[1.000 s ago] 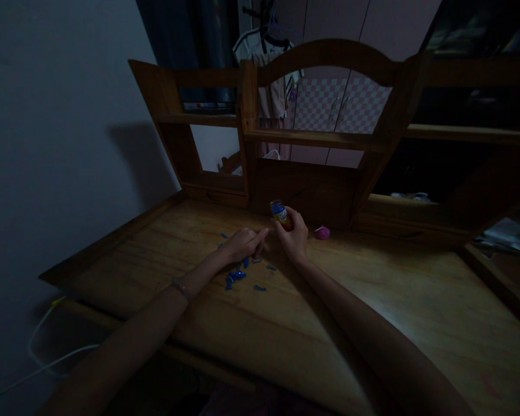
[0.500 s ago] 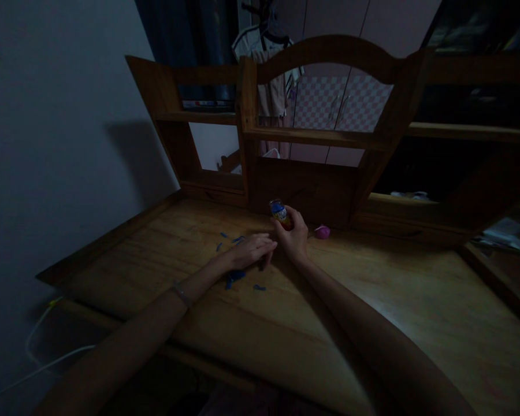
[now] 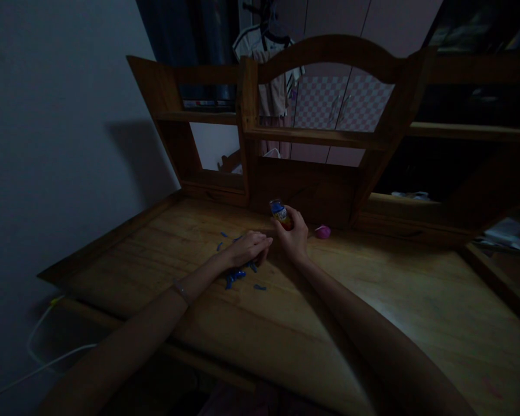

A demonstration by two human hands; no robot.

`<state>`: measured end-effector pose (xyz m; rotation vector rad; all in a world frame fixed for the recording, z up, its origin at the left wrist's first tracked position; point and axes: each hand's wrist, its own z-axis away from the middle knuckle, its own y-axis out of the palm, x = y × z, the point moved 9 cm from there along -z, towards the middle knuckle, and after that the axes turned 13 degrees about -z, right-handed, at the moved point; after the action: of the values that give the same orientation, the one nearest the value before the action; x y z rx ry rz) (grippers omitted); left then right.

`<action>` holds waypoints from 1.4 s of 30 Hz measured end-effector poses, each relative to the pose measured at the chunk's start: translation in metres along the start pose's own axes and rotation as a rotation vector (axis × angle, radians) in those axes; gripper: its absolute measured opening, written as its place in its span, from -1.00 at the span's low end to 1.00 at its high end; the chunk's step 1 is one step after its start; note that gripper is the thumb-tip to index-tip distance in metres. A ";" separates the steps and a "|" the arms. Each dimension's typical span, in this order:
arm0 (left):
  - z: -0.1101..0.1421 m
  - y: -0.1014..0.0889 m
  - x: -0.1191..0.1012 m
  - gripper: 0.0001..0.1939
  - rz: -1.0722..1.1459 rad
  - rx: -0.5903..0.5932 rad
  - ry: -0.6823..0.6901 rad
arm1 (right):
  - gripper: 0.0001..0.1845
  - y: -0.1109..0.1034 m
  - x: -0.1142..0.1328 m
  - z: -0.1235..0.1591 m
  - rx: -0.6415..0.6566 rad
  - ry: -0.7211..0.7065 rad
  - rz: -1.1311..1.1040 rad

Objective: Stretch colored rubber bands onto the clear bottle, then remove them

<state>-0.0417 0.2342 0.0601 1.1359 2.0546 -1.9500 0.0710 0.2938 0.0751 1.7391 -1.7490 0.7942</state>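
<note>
My right hand (image 3: 295, 234) is wrapped round a small bottle (image 3: 279, 210), clear at the top, with blue inside, a printed label and a yellow-red lower part. It is held tilted above the table. My left hand (image 3: 252, 247) is low over the tabletop beside it, palm down, fingers together and bent toward the thumb. Whatever may be between those fingertips is hidden. Under and around this hand lie small blue pieces (image 3: 236, 277), some in a little heap, and a loose blue strip (image 3: 260, 287) sits nearer me.
A pink round object (image 3: 323, 231) lies right of my right hand. The wooden tabletop (image 3: 177, 242) meets a wooden shelf unit (image 3: 307, 137) at the back and a wall (image 3: 69, 144) on the left. A white cable (image 3: 39, 361) hangs at the lower left.
My left hand went from pointing by the bottle to spreading flatter over the blue pieces, then drew slightly left with fingers bent. The right hand and bottle stayed in place.
</note>
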 end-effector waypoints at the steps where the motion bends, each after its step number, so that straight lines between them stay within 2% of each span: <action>1: 0.000 0.002 0.001 -0.31 0.001 0.014 -0.001 | -0.62 0.000 0.000 0.000 0.000 -0.002 -0.002; 7: 0.000 0.004 0.007 -0.30 -0.008 0.045 -0.041 | -0.62 0.000 0.000 0.000 0.000 -0.001 -0.016; 13: -0.001 0.002 0.010 -0.31 -0.117 -0.019 -0.043 | -0.62 -0.001 0.000 0.000 -0.008 0.013 -0.023; 16: -0.004 -0.005 0.013 -0.34 -0.307 -0.085 -0.066 | -0.62 -0.001 0.000 -0.001 -0.011 0.010 -0.027; 18: -0.006 -0.022 0.020 -0.40 -0.489 -0.172 -0.120 | -0.62 -0.002 0.001 -0.001 -0.014 0.003 -0.028; 21: -0.001 -0.056 0.052 -0.46 -0.629 -0.262 -0.299 | -0.62 -0.001 0.000 -0.001 -0.013 -0.006 -0.027; 25: 0.021 -0.090 0.120 -0.55 -0.556 -0.275 -0.485 | -0.61 0.000 -0.001 -0.001 -0.007 -0.008 -0.009; 28: 0.039 -0.097 0.159 -0.63 -0.473 -0.273 -0.510 | -0.61 0.000 0.000 -0.001 -0.001 -0.008 0.002; 30: 0.048 -0.093 0.170 -0.65 -0.419 -0.249 -0.515 | -0.61 0.001 0.000 0.000 0.009 -0.011 0.003; 32: 0.054 -0.083 0.169 -0.66 -0.330 -0.231 -0.527 | -0.61 0.001 0.001 0.000 0.010 -0.014 0.004; 34: 0.057 -0.068 0.158 -0.66 -0.174 -0.188 -0.551 | -0.60 0.001 0.000 0.000 0.003 -0.014 0.007; 38: 0.059 -0.031 0.128 -0.64 0.178 0.028 -0.592 | -0.60 0.001 0.000 0.001 -0.003 -0.021 0.008; 40: 0.056 -0.032 0.121 -0.63 0.223 0.037 -0.577 | -0.60 0.001 0.000 0.001 -0.002 -0.028 0.007; 42: 0.049 -0.049 0.124 -0.62 0.103 -0.051 -0.556 | -0.61 0.001 0.001 0.000 0.001 -0.028 0.010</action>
<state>-0.1784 0.2494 0.0257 0.5792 1.7003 -1.8747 0.0698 0.2930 0.0755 1.7511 -1.7774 0.7790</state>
